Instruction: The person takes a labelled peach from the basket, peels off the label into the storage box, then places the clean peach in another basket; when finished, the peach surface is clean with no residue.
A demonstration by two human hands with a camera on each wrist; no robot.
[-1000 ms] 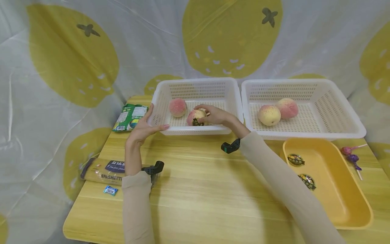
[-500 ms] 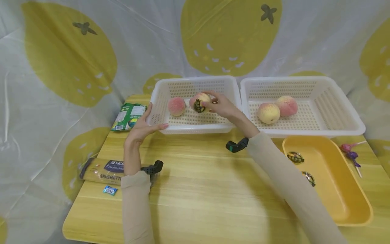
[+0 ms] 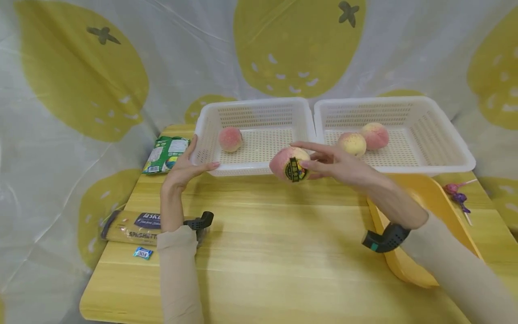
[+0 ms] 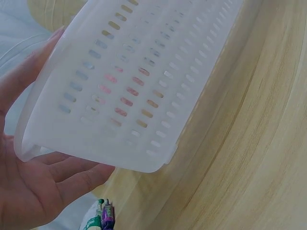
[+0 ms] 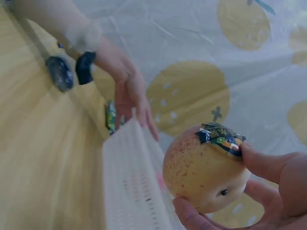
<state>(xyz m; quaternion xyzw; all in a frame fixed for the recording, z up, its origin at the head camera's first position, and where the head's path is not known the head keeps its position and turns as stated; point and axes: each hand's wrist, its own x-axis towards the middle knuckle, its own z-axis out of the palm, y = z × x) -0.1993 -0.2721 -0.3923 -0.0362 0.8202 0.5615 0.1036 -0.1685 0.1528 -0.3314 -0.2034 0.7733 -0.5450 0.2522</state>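
In the head view, my right hand (image 3: 341, 165) pinches a pink and yellow peach (image 3: 282, 164) between thumb and fingers. A dark label (image 5: 221, 139) is stuck on this peach, which is held over the front rim of the left white basket (image 3: 252, 168). Another pink peach (image 3: 230, 139) lies inside that basket. My left hand (image 3: 181, 173) rests against the basket's front left corner, its thumb along the front rim and its fingers fairly straight along the end wall. Palm and fingers (image 4: 79, 179) of it show below the corner in the left wrist view.
Beside it stands a second white basket (image 3: 429, 168) with two peaches (image 3: 375, 135). A yellow bin (image 3: 425, 274) sits partly hidden under the right arm. Lollipops (image 3: 458, 197), a green packet (image 3: 165, 155), a spaghetti bag (image 3: 133, 227) and a small blue packet (image 3: 143, 253) lie around the table.
My right hand has lifted the labelled peach from the left basket's floor and brought it right and toward me, over the front rim. The left hand has stayed at the basket corner.
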